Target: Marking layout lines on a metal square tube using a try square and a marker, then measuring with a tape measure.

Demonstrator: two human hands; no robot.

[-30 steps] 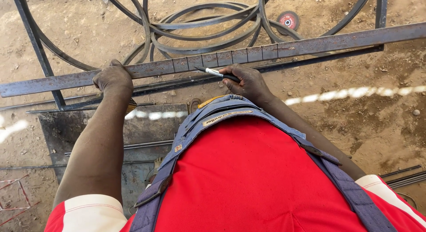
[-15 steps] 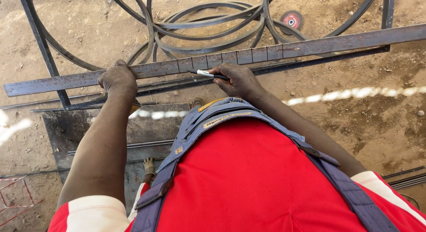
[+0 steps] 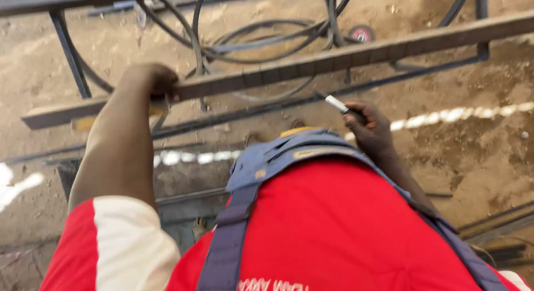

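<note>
A long dark flat metal bar (image 3: 334, 57) runs across the view from lower left to upper right, with chalk marks along it. My left hand (image 3: 151, 82) grips the bar near its left part, over something yellowish under the palm. My right hand (image 3: 367, 124) is held below the bar, clear of it, pinching a short white marking stick (image 3: 337, 104) that points up and left. My red shirt and blue-grey overall straps fill the lower view.
Black cables or hoses (image 3: 261, 40) coil on the sandy ground behind the bar. A red-centred grinding disc (image 3: 361, 33) lies near them. Dark metal frame legs (image 3: 69, 54) stand at left, and more steel strips (image 3: 500, 224) lie at lower right.
My right hand has come off the bar and dropped below it with the marking stick. The left hand stays on the bar. The view has shifted and blurred.
</note>
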